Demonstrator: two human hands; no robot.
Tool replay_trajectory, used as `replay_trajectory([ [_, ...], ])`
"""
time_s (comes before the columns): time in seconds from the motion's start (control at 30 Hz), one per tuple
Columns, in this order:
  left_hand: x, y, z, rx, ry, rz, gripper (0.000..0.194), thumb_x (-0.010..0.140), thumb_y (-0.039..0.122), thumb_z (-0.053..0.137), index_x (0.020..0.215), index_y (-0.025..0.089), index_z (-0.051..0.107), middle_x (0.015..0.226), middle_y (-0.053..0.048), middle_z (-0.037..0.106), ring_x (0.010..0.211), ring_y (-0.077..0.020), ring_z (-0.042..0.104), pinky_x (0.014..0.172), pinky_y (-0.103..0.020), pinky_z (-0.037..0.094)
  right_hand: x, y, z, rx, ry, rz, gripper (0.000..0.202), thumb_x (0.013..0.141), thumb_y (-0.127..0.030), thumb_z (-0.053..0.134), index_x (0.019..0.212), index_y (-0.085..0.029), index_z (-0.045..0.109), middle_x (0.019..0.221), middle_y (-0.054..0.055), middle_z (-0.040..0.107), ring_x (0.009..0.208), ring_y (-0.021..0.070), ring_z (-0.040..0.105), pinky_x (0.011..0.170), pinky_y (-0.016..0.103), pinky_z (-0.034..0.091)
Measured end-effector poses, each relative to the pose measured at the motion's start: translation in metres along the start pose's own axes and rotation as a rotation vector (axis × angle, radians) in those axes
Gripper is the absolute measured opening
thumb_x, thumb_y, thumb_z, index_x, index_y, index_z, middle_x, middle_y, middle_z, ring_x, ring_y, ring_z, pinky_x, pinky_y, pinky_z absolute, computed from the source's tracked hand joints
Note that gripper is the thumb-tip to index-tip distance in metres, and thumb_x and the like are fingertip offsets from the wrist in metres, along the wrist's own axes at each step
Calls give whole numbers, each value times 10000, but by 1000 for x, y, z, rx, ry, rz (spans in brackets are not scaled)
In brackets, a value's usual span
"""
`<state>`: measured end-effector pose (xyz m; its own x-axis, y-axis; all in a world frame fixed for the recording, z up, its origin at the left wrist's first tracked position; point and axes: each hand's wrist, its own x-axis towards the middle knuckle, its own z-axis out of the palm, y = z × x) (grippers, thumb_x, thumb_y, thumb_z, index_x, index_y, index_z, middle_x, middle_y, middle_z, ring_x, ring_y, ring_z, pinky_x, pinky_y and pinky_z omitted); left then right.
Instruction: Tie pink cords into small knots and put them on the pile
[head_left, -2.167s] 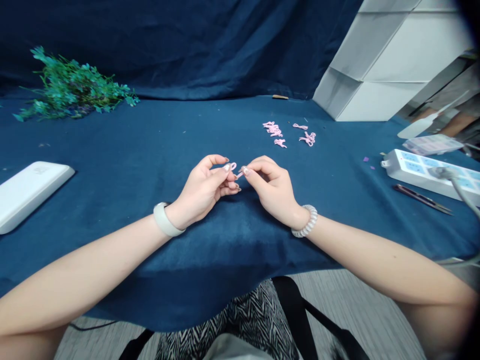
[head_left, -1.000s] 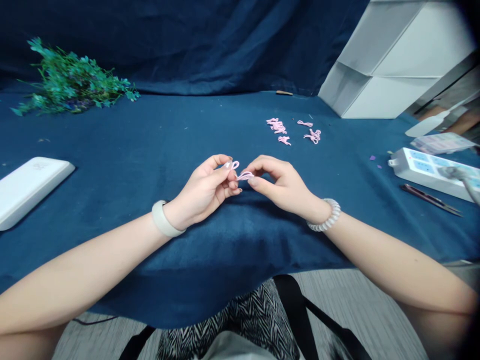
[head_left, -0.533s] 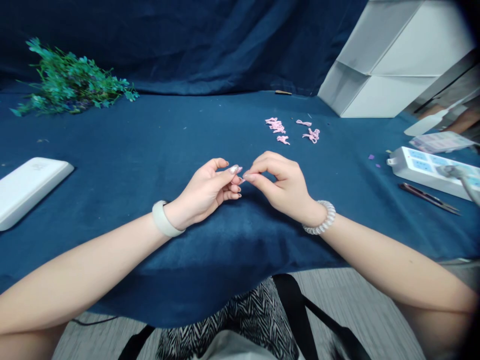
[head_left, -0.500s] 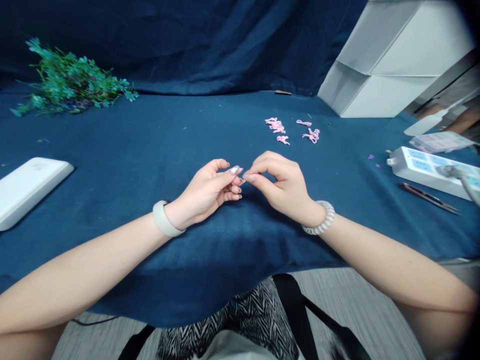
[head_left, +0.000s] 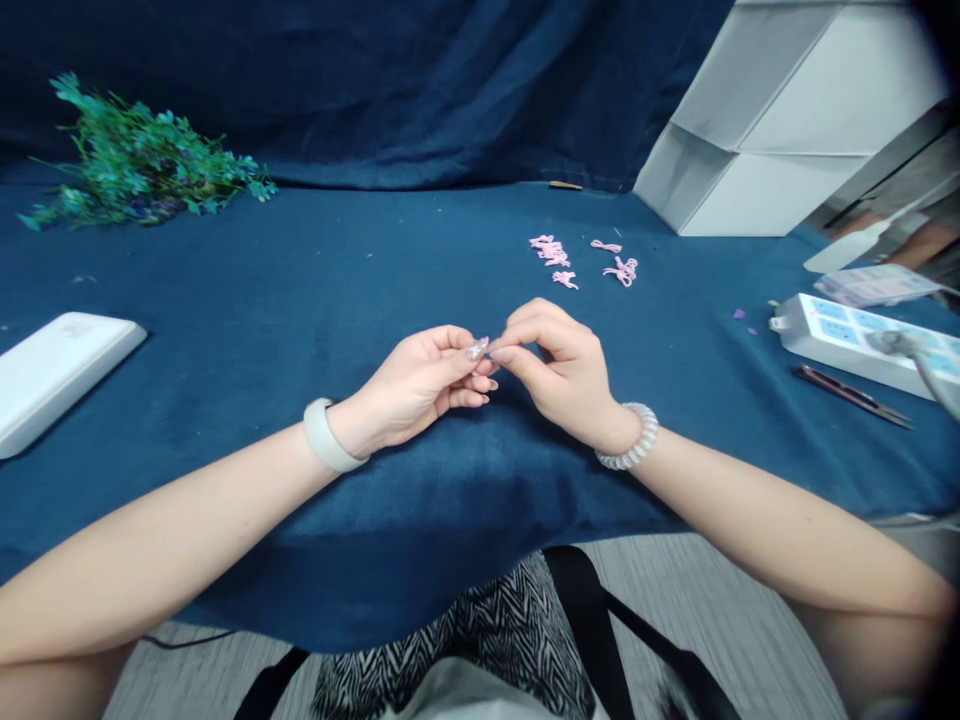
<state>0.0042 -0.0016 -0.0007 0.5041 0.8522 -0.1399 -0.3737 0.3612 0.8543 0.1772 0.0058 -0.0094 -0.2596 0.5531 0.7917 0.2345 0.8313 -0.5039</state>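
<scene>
My left hand (head_left: 427, 385) is closed in a pinch, thumb tip against a bent finger, its other fingers curled below. A small pink piece (head_left: 484, 343) shows at its fingertips, mostly hidden, so its kind is unclear. From the other side, my right hand (head_left: 559, 365) pinches at the same spot with thumb and forefinger; the two hands' fingertips meet above the cloth. Beyond them lie small looped bundles of pink cord, a larger clump (head_left: 550, 250) at left and another bundle (head_left: 621, 271) at right.
On the blue cloth's right side lie thread snips (head_left: 853, 402) beside a white power strip (head_left: 799, 335). White boxes (head_left: 772, 195) stand behind. At left are a white flat device (head_left: 71, 365) and a green artificial plant (head_left: 150, 160). Part of another person shows at far right.
My left thumb and forefinger have closed together more and shifted slightly right, toward my right fingertips. My right hand stays almost in place, still pinching. The bundles have not moved.
</scene>
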Motion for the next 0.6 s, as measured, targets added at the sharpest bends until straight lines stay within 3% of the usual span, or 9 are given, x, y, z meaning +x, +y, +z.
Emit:
replay_trajectory([
  [0.6,2,-3,-3,22,-33,21,367,710,317,788,825,174,471,600,43,645,456,-57,585,459,-146,532,-3,-5,4,139,-8,69,65,826,-144,660,772,-181,655,791,5,594,791,113,574,744,278,485],
])
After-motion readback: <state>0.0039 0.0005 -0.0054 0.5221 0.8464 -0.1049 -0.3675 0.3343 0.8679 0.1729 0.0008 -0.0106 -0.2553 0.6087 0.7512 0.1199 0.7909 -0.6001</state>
